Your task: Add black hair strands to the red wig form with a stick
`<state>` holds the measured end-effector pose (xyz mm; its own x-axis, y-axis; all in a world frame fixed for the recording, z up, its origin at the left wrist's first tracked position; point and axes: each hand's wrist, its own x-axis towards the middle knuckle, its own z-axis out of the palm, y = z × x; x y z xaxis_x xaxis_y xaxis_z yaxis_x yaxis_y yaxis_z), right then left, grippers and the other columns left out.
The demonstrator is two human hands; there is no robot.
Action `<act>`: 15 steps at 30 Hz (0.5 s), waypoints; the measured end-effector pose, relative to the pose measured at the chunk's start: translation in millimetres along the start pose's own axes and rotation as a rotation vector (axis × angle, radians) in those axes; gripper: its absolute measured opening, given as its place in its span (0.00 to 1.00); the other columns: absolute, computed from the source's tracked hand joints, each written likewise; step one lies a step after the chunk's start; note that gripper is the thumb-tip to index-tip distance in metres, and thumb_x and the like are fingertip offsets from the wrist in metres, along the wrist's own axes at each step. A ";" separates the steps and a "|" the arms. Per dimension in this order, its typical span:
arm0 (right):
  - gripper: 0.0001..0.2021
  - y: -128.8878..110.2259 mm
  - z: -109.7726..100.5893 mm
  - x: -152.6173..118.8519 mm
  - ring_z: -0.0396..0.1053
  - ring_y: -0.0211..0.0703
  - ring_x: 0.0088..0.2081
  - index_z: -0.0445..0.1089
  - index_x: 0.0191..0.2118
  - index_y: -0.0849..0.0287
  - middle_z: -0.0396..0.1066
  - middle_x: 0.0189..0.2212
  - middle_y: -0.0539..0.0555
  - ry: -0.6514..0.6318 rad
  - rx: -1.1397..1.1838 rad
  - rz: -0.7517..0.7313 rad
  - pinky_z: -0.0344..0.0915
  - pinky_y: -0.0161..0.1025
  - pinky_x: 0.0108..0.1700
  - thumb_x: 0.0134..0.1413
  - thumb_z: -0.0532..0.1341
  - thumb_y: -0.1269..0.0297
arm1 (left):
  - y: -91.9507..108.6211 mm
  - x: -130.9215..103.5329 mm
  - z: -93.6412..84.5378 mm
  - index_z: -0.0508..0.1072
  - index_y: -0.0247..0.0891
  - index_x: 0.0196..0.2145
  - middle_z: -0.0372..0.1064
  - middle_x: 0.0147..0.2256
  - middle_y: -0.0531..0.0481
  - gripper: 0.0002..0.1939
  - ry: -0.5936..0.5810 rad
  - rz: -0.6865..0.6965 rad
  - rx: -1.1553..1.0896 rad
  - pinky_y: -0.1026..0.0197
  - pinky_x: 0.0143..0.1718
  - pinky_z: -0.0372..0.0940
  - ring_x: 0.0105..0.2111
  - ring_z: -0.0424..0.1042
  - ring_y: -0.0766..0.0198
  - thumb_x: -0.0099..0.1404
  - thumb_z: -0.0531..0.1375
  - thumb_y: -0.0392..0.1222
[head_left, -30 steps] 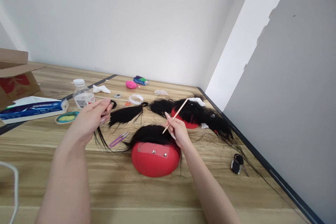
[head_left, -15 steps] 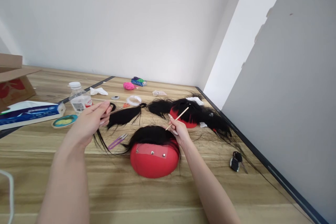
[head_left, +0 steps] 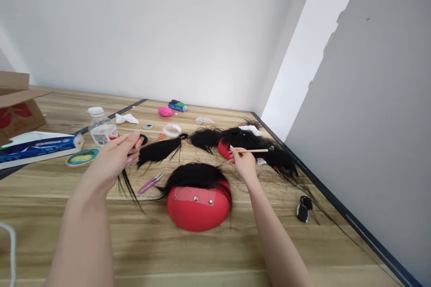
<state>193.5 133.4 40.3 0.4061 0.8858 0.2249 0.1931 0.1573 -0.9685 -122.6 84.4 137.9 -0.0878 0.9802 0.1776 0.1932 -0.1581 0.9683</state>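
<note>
Right hand (head_left: 244, 162) shifted rightward with its stick (head_left: 258, 150), pinched level in the fingertips, red dome (head_left: 198, 216) below and left of it, left hand (head_left: 117, 154) raised, pinching hair strands (head_left: 129, 185)

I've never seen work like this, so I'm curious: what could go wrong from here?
The thin black hair strands hanging from the left hand could slip or snag on the purple-handled metal snips nearby. The slim pale wooden stick in the right hand might catch the long black hair on the far red rounded form. The clear, white-capped plastic bottle appears close to the left hand and could tip.
</note>
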 end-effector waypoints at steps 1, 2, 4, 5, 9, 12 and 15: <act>0.16 -6.6 -0.7 -2.0 0.69 0.44 0.21 0.72 0.27 0.60 0.71 0.20 0.53 0.004 -0.001 -0.013 0.64 0.39 0.28 0.46 0.65 0.49 | -0.2 -0.1 0.2 0.60 0.42 0.21 0.50 0.19 0.56 0.25 0.022 0.004 -0.014 0.62 0.21 0.47 0.21 0.48 0.66 0.51 0.62 0.66; 0.18 -13.5 -0.9 -4.6 0.69 0.43 0.22 0.72 0.28 0.60 0.71 0.20 0.53 0.004 0.006 -0.027 0.64 0.39 0.28 0.47 0.64 0.48 | -0.8 0.1 0.4 0.60 0.42 0.21 0.50 0.19 0.56 0.25 0.013 0.004 -0.018 0.62 0.21 0.47 0.21 0.48 0.66 0.51 0.62 0.66; 0.20 -27.5 0.0 -12.1 0.68 0.40 0.20 0.71 0.27 0.61 0.69 0.18 0.50 -0.031 0.076 -0.072 0.65 0.37 0.27 0.48 0.63 0.45 | -2.9 1.7 1.0 0.61 0.42 0.22 0.50 0.20 0.56 0.25 0.011 -0.007 -0.029 0.63 0.22 0.49 0.22 0.49 0.66 0.50 0.63 0.66; 0.20 -34.2 0.9 -16.8 0.67 0.39 0.20 0.71 0.27 0.61 0.66 0.16 0.48 -0.087 0.136 -0.092 0.65 0.37 0.27 0.48 0.64 0.45 | -4.3 2.9 1.5 0.61 0.42 0.22 0.50 0.21 0.57 0.26 0.013 -0.016 -0.038 0.64 0.22 0.50 0.22 0.49 0.67 0.48 0.64 0.67; 0.19 -54.5 7.8 -37.4 0.65 0.35 0.17 0.69 0.24 0.60 0.61 0.11 0.43 -0.343 0.326 -0.121 0.69 0.38 0.33 0.48 0.65 0.47 | -8.7 7.5 4.5 0.61 0.40 0.21 0.48 0.20 0.59 0.29 0.029 -0.041 -0.061 0.66 0.21 0.47 0.21 0.46 0.70 0.44 0.64 0.69; 0.17 -59.4 14.8 -49.8 0.63 0.33 0.15 0.67 0.27 0.59 0.63 0.12 0.43 -0.557 0.418 -0.108 0.69 0.37 0.31 0.51 0.64 0.49 | -7.8 7.0 6.6 0.61 0.41 0.21 0.48 0.20 0.58 0.28 0.000 -0.017 -0.045 0.65 0.21 0.46 0.21 0.45 0.70 0.48 0.63 0.68; 0.18 -55.6 22.4 -57.1 0.61 0.32 0.13 0.66 0.26 0.60 0.64 0.12 0.44 -0.692 0.394 -0.089 0.61 0.32 0.21 0.52 0.63 0.48 | -2.9 2.7 8.4 0.61 0.41 0.21 0.48 0.20 0.57 0.27 -0.015 0.001 -0.010 0.64 0.21 0.46 0.21 0.45 0.68 0.51 0.62 0.67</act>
<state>139.6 83.8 78.9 -0.2671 0.9124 0.3102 -0.1832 0.2679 -0.9459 -115.2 88.5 134.2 -0.0734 0.9817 0.1759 0.1837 -0.1601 0.9699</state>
